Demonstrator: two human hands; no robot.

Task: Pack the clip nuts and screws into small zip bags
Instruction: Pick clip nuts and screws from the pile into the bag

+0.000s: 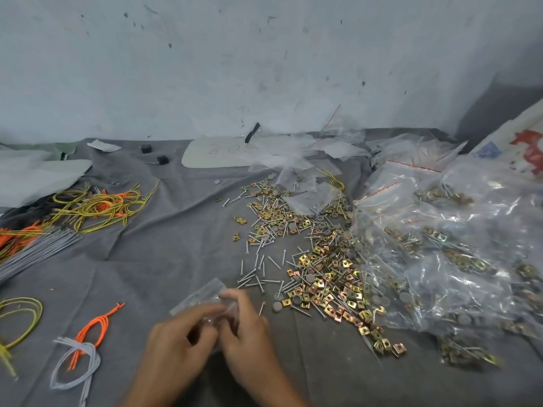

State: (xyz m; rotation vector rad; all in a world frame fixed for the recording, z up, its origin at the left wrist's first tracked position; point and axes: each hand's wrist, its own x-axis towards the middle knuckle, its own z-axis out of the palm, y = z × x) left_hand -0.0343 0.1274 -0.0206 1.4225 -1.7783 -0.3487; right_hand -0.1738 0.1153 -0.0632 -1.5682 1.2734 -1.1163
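Observation:
Near the bottom centre, both my hands hold a small clear zip bag (202, 296) just above the grey cloth. My left hand (176, 342) pinches its near edge with thumb and fingers. My right hand (249, 327) grips the bag's right end, fingers curled over it. Right of my hands a loose heap of brass-coloured clip nuts (329, 286) spreads across the cloth, mixed with silver screws (255, 271) and grey round discs. The bag's contents are too blurred to make out.
Filled clear zip bags (458, 259) pile up on the right. Empty bags and plastic sheets (296, 154) lie at the back by the wall. Yellow and orange wire loops (100, 207), grey ties (35, 251) and loose loops (88, 333) lie on the left.

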